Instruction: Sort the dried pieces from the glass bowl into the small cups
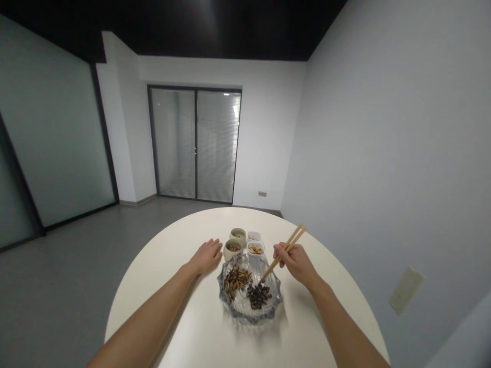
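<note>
A faceted glass bowl (249, 318) stands near the middle of the round white table (268, 337). It holds a heap of striped sunflower seeds (236, 282) on its left and a heap of dark seeds (258, 295) on its right. My right hand (296, 263) is shut on wooden chopsticks (282, 254), whose tips reach down to the bowl's upper right rim. My left hand (207, 257) lies flat on the table, holding nothing, next to a small ceramic cup (232, 250). Behind the bowl are another ceramic cup (238, 236) and small white dishes (253, 235), one holding peanuts (255, 249).
The round table's edge curves around the dishes, with bare white tabletop on both sides. Beyond it lie a grey floor (115, 240), a frosted glass partition (53, 122) on the left, and a glass door with blinds (195, 143) ahead.
</note>
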A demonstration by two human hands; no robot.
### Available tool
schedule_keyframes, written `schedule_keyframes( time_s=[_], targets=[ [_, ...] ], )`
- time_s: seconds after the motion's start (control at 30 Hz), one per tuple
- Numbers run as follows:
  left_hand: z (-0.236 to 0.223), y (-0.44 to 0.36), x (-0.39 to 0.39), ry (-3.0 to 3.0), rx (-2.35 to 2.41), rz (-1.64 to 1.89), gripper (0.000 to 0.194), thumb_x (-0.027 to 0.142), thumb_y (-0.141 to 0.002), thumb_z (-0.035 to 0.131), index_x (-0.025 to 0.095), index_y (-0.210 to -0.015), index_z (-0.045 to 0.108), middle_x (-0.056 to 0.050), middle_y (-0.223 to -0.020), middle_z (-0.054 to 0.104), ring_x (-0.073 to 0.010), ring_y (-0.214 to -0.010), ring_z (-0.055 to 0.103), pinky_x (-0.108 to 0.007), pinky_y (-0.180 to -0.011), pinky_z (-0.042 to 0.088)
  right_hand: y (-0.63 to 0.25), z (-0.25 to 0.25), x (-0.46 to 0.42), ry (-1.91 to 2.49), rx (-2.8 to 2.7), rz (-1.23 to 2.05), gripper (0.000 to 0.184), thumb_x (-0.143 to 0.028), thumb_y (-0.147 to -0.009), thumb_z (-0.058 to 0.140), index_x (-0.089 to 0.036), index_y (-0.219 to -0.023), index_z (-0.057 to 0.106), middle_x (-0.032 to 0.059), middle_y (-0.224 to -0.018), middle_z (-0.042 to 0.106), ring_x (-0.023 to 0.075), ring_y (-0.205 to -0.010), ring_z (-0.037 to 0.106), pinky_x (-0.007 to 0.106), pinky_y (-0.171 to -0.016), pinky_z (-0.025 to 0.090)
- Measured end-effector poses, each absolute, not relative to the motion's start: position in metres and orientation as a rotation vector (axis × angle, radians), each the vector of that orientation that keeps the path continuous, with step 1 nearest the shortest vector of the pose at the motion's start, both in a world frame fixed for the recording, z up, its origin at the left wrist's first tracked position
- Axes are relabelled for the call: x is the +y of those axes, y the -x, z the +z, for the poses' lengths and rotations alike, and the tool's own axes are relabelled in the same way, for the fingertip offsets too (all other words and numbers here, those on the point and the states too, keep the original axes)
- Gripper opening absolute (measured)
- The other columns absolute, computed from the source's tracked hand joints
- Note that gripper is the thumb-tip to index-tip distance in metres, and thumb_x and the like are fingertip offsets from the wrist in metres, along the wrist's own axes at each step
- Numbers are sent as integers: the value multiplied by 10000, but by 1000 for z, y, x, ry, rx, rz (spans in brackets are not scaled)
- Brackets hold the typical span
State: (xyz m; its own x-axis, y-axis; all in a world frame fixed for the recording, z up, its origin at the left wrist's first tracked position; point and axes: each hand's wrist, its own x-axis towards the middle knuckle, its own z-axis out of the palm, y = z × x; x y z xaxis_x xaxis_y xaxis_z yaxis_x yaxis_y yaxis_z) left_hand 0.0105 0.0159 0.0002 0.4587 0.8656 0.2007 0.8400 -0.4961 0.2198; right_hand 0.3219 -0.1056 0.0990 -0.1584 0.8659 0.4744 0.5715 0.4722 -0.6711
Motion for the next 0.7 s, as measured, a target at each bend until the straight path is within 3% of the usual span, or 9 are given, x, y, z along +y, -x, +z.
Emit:
schedule_keyframes(
  time_s=[0.7],
  targets=[
    [5, -12, 12, -2593, 1547, 419, 505, 393, -995, 327, 183, -1437, 453, -116, -1560, 348, -311, -1453, 275, -478, -1180, 239, -310, 102, -110, 1064, -1826, 594, 520, -576, -938, 481, -180, -657, 668, 0, -481, 553, 141, -471, 541, 239, -497, 428]
  ],
)
